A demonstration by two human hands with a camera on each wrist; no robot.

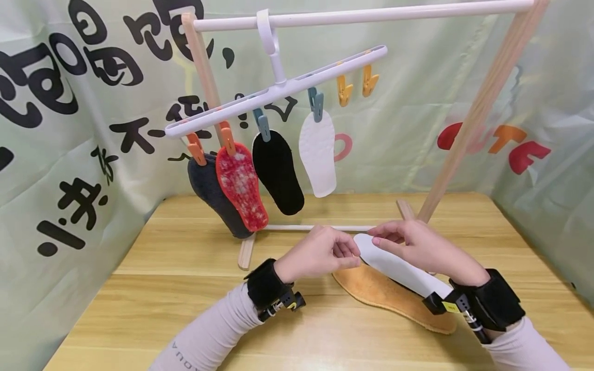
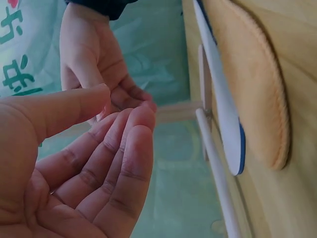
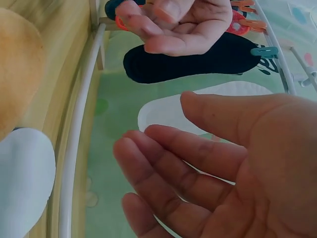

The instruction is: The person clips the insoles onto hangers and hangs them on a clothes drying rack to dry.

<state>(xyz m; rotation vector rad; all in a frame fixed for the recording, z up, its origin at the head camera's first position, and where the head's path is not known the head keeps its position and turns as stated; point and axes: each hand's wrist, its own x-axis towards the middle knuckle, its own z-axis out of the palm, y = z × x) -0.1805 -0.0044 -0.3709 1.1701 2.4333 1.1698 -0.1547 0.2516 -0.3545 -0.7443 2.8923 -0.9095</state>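
Observation:
My left hand (image 1: 323,252) hovers over the table with its fingers loosely bent and nothing in its grasp. Facing it, the right hand (image 1: 419,247) is raised above a pale grey insole (image 1: 394,264), fingers apart from the thumb and holding nothing. Under that insole lies a tan fuzzy insole (image 1: 371,288), partly covered by it. In the left wrist view the pale insole (image 2: 227,134) shows a dark blue edge. Four clips' worth of insoles hang behind: dark grey (image 1: 211,193), red mottled (image 1: 238,185), black (image 1: 277,172) and white (image 1: 317,154).
A white hanger (image 1: 223,111) hooks over the rail (image 1: 394,14) of a wooden-legged rack and tilts up to the right. Two yellow clips (image 1: 344,91) dangle from its right end. The rack's low bar (image 1: 306,228) crosses behind the hands. Printed cloth surrounds the wooden table (image 1: 153,299).

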